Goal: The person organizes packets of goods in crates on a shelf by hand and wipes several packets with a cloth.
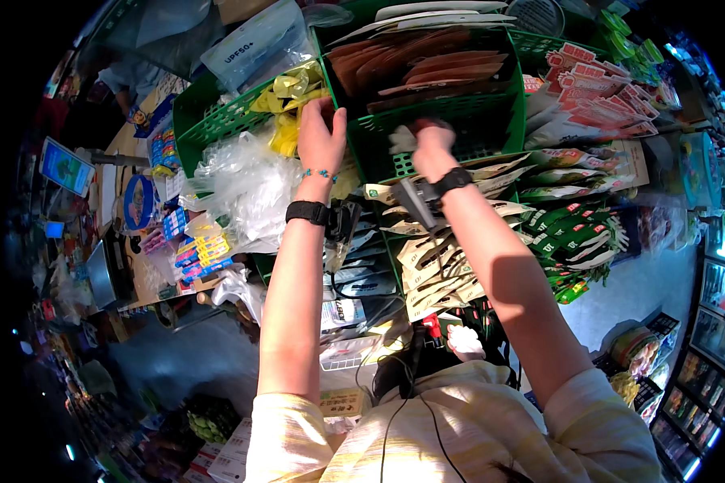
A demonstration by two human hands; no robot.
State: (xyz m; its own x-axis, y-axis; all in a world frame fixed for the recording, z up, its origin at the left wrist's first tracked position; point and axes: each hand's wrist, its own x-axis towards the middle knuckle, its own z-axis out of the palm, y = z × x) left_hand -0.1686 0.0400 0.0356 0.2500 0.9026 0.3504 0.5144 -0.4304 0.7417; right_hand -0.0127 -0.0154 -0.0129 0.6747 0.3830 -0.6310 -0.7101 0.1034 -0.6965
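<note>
My left hand [322, 136] is over the left green basket [184, 142], its fingers at some yellow plastic packaging [285, 134]; whether it grips this I cannot tell. Below it lies a heap of clear plastic bags [248, 181]. My right hand [433, 145], blurred, is above the middle green basket compartment [371, 142]. A small whitish thing [403, 140] shows at its fingers, and something dark red is beside them; the grip is unclear. Brown flat packets [399, 60] stand upright in the compartment behind. Cream packets [438, 271] fan out under my right forearm.
Red and white packets [604, 90] and dark green packets [574, 235] fill the right side. A white pouch [257, 45] leans at the upper left. On the left are a tablet screen [66, 168], a blue tape ring [138, 202] and small colourful packs [202, 256]. A person's arm shows behind.
</note>
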